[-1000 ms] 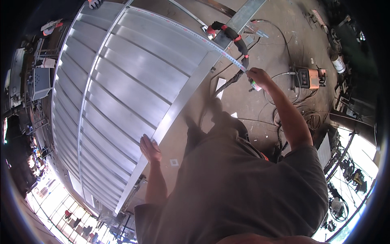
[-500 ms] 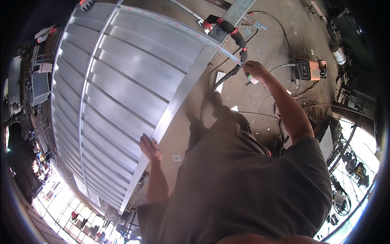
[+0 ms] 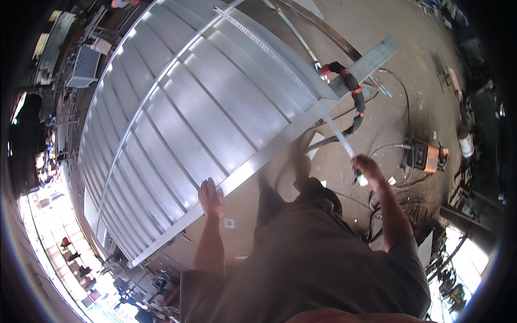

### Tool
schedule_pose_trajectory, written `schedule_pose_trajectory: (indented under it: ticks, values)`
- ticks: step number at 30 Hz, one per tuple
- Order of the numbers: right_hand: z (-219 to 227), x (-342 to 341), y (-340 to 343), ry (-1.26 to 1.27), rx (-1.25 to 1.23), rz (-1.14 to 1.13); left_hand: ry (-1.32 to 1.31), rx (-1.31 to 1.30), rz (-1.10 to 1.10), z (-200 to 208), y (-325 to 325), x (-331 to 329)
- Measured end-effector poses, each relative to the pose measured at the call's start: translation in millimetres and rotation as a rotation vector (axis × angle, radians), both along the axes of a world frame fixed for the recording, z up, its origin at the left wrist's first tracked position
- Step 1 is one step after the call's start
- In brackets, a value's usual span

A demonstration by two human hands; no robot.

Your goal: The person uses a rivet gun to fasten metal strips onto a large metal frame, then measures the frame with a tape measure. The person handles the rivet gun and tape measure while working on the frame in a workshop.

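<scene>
A large silver ribbed metal panel (image 3: pixel 215 102) fills the left half of the view, with a flat bright border along its near side. My left hand (image 3: pixel 211 198) lies on that border, fingers stretched out and gripping nothing. My right hand (image 3: pixel 369 171) is closed around a tape measure (image 3: pixel 363 181), whose case shows partly below the fingers, green and white. Its long pale blade (image 3: pixel 272 55) runs from a raised rib (image 3: pixel 177 56) at the far side, across the panel and past its corner to my right hand. Near that hand the blade is blurred.
Past the panel's right corner, a black hose bound with red tape (image 3: pixel 357 97) hangs by a flat metal bar (image 3: pixel 372 58). An orange and black machine (image 3: pixel 426 156) stands on the floor at right, with loose cables (image 3: pixel 412 210) nearby. My legs are beside the panel's edge.
The view has turned, so the panel and tape appear farther right and lower. My right hand has come lower with the tape measure. A gloved hand at the far left edge is out of view.
</scene>
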State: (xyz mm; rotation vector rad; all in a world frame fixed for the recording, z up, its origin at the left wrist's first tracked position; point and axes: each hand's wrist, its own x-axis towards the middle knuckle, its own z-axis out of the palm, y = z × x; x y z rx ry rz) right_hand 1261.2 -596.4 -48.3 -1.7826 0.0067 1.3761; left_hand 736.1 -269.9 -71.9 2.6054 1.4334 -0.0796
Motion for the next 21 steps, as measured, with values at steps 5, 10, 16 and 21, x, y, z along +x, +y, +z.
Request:
schedule_pose_trajectory:
  ticks: [5,10,16,21]
  values:
    - [15.3,-82.5,-16.8,0.111,0.095,0.210,-0.007,-0.007,0.003,4.9,-3.3,-1.5]
    - [16.2,-142.2,1.3,0.089,0.136,0.489,-0.066,0.002,0.018,15.3,-1.3,4.4]
    - [26.4,-199.8,19.1,-0.012,0.267,0.808,-0.316,0.216,0.066,27.8,-33.6,-5.4]
    - [19.2,-278.3,16.9,-0.061,0.381,0.840,-0.554,0.078,0.324,29.9,-157.2,-53.4]
